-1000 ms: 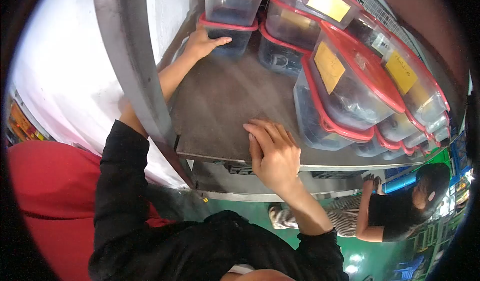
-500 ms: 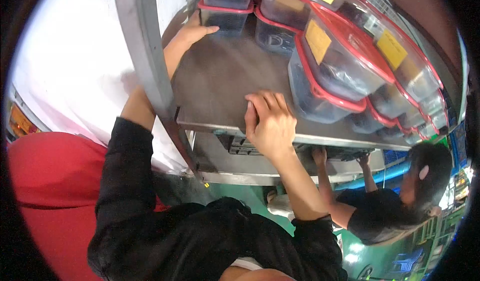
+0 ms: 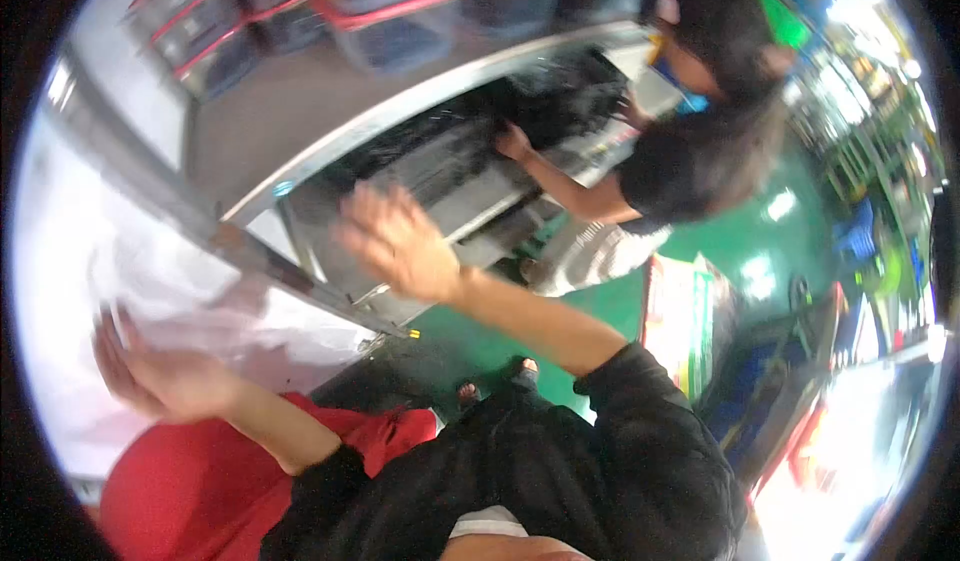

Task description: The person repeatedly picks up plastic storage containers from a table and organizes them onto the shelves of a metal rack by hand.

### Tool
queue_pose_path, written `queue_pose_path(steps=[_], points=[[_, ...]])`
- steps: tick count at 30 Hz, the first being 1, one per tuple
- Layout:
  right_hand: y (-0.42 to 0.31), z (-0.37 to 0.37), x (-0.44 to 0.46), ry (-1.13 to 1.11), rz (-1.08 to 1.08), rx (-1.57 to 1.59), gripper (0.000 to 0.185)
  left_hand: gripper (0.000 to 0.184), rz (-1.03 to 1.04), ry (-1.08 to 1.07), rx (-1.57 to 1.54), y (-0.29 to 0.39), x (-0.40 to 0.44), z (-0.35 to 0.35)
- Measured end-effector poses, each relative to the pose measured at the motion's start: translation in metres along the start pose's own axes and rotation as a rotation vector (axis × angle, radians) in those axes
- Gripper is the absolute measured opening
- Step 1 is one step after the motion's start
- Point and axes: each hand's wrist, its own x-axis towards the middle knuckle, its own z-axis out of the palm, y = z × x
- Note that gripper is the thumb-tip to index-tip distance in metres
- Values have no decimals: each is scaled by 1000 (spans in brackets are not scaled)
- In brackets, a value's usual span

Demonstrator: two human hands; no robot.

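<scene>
Holding nothing in the left hand (image 3: 185,376), blurry, with fingers close together in front of the white sheet (image 3: 90,251). Nothing in the right hand (image 3: 410,251) either, with blurry fingers spread by the lower shelf (image 3: 485,219). On the top shelf (image 3: 260,106), red-lidded plastic boxes (image 3: 400,41), already in piles. Below, black trays (image 3: 570,91) by another person's hands (image 3: 514,143). Hard to tell about any work left.

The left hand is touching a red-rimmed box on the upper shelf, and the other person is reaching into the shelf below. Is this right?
Not quite. The head view shows the left hand away from the red-rimmed boxes, open before the white surface. The rest holds: the other person is reaching into the shelf below.
</scene>
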Motion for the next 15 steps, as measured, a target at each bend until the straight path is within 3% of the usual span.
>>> queue_pose_path(steps=[1,2,4,5,7,8,9,11,12,13,15], points=[[-15,2,-50,-100,21,9,59,25,-249,255,-402,29,-16,2],[-26,11,-117,-340,136,54,54,24,-236,118,-397,44,-42,-5],[-50,10,-266,-930,428,-43,50,22,-426,-287,-511,99,-88,-12],[-63,-36,-306,-1451,579,-38,50,21,-603,-581,-600,142,-108,-16],[-98,-99,-428,-1641,1088,-55,39,27,-597,-1192,-902,208,-168,-19],[-121,-131,-500,-1549,1272,-146,31,32,-274,-1551,-885,247,-182,-30],[-142,-180,-547,-1345,1598,-43,28,38,98,-1849,-829,288,-198,-42],[-200,-280,-605,-942,1952,-161,22,48,705,-2162,-1032,369,-230,-71],[-233,-320,-638,-797,2015,-265,20,50,831,-2202,-1054,421,-237,-88],[-262,-355,-661,-788,2030,-420,20,51,966,-2246,-1049,469,-242,-106],[-317,-405,-697,-493,2333,-459,21,49,1158,-1913,-1358,562,-259,-135]])
